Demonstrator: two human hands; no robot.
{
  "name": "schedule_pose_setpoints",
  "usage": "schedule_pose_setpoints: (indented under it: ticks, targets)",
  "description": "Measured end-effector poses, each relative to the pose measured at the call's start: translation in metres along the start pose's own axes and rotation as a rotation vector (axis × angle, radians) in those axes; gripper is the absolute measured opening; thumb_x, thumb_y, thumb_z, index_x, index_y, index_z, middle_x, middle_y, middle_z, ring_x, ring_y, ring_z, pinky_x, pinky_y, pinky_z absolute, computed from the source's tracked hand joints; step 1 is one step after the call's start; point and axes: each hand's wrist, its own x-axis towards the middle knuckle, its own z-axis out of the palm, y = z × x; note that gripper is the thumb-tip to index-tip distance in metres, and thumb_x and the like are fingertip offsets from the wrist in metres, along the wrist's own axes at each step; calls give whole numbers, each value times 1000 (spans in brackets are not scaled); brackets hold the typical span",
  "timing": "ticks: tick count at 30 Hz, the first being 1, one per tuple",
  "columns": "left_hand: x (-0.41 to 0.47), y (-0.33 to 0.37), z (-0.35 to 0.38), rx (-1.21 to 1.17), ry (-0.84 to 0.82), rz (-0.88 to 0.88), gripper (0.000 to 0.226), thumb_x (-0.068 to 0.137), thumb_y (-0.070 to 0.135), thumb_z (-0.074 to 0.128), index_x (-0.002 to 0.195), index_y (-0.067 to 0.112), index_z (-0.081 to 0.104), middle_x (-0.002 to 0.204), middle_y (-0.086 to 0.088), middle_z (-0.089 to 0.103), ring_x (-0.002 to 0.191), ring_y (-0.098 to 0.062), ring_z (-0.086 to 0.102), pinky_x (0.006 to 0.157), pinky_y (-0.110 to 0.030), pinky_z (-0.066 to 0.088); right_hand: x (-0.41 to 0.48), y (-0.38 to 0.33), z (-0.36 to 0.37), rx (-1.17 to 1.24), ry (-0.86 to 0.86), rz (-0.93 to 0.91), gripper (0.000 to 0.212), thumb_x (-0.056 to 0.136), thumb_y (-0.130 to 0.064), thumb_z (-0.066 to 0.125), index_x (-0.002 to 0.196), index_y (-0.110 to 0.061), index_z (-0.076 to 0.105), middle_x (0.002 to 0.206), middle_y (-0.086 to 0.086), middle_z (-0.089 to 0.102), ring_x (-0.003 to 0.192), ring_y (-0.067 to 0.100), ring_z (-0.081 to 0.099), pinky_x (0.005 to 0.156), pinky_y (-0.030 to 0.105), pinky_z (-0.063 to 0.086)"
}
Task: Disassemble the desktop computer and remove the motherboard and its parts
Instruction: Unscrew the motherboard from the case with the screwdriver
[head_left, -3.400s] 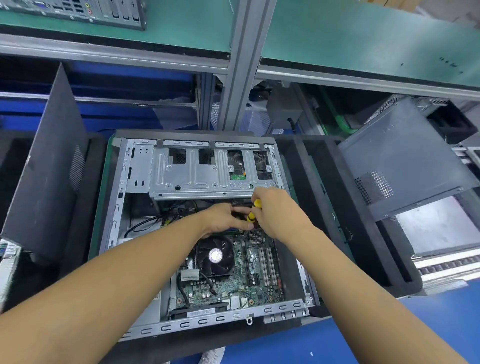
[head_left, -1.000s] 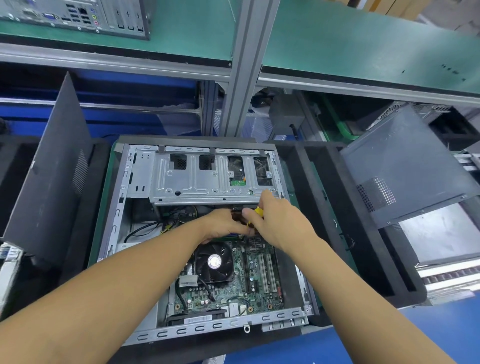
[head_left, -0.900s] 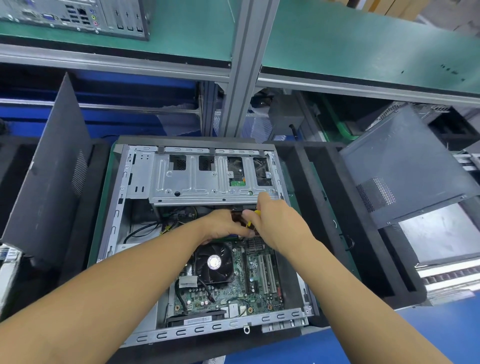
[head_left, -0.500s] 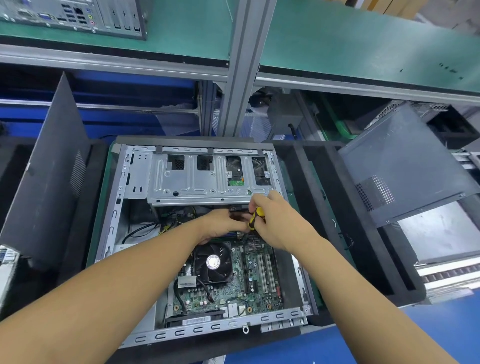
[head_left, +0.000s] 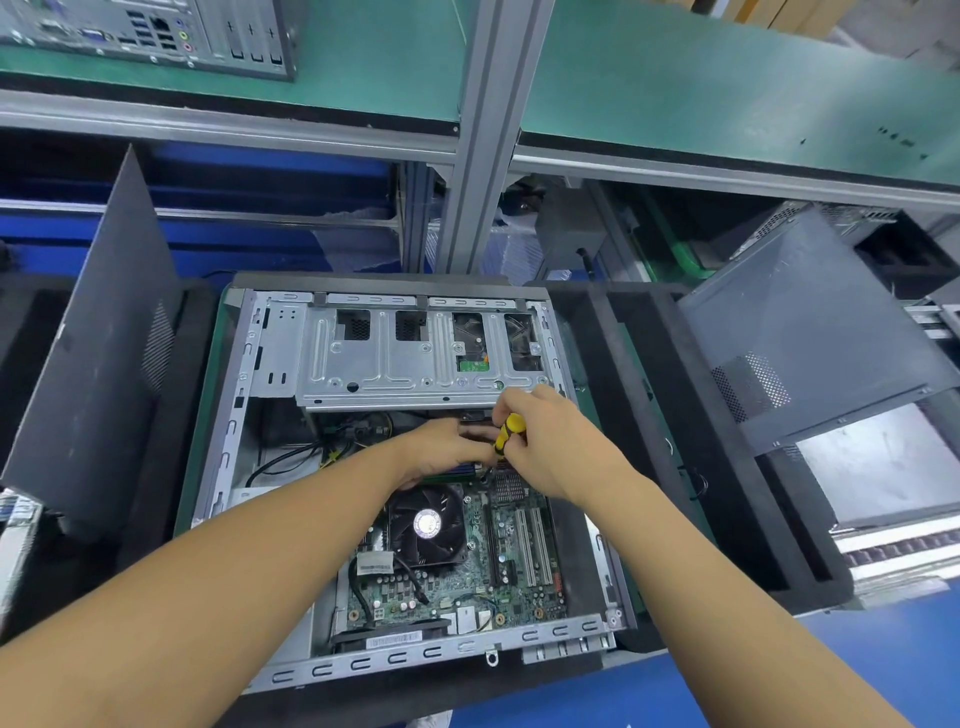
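Note:
An open desktop case (head_left: 249, 457) lies flat with its green motherboard (head_left: 519, 587) exposed, a black CPU fan (head_left: 426, 522) at the board's middle. A silver drive cage (head_left: 395, 364) spans the case's far end. My right hand (head_left: 550, 447) grips a yellow-and-black screwdriver (head_left: 508, 431) just below the cage, its tip pointing down at the board's top edge. My left hand (head_left: 441, 449) sits right beside it, fingertips at the screwdriver's shaft; what they touch is hidden.
A dark side panel (head_left: 98, 353) leans upright on the left. Another grey panel (head_left: 810, 322) lies tilted at the right over black foam trays (head_left: 675, 467). A second computer's rear panel (head_left: 156, 36) stands on the green shelf above. A metal post (head_left: 483, 135) rises behind the case.
Both hands stay at the same spot under the drive cage. The screwdriver handle shows more between my right fingers than a second ago.

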Motion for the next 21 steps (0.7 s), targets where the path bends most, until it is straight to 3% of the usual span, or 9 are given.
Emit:
schedule_pose_setpoints:
  ticks: [4,6,8,10,12,14,16,18,21]
  targets:
    - [3,-3,1,58,39,5,43,60,42,75,97,21,75,113,-10,69,110,-22,61,94,-33,46,-1,-1,3,-37,87,26,23,98,-36,51,114,-19,51,100,5,52,89,27,53,69,33,42]
    - [4,-4,1,59,10,22,26,63,39,79,85,26,76,95,1,74,98,-17,65,91,-33,47,0,-1,4,-72,121,96,32,98,-47,49,107,-16,47,89,2,52,78,27,52,61,34,40]
    - [2,-2,1,56,-26,39,8,70,33,82,71,34,74,74,15,69,78,-3,63,79,-27,44,1,-2,6,-95,118,142,32,98,-46,49,105,-15,46,84,2,49,73,27,49,59,33,38]
    - [1,-4,0,60,-46,65,19,73,29,83,63,40,71,65,21,65,66,5,59,73,-25,40,1,-1,6,-59,109,129,23,98,-38,51,106,-17,48,87,3,51,77,27,49,62,32,38]
    - [2,-3,-1,60,-22,48,10,68,33,84,70,38,74,76,17,71,78,1,64,76,-24,41,1,-1,4,-33,96,80,12,98,-27,51,107,-18,51,99,4,53,85,26,50,67,32,39]
    - [4,-4,-1,34,19,27,35,58,42,80,90,30,77,99,5,73,98,-9,63,81,-23,44,1,0,2,-33,73,41,14,96,-16,49,109,-18,55,107,5,50,92,26,52,73,33,43]
    - [4,-3,1,14,41,7,56,52,47,75,102,21,75,111,-2,70,107,-15,61,91,-27,44,1,1,1,-30,55,27,18,94,-11,49,109,-18,57,108,6,47,90,27,52,77,35,47]
    - [5,-4,1,16,40,11,43,56,44,73,91,19,75,101,-3,72,100,-18,62,93,-32,45,1,1,2,-23,47,25,19,94,-9,50,109,-17,58,109,7,46,90,26,51,78,36,47]
    - [4,-4,0,34,40,8,4,67,36,75,68,33,74,69,17,66,76,-5,60,73,-21,43,2,3,5,26,46,41,22,93,-9,51,114,-16,54,113,5,44,94,23,46,79,32,42]
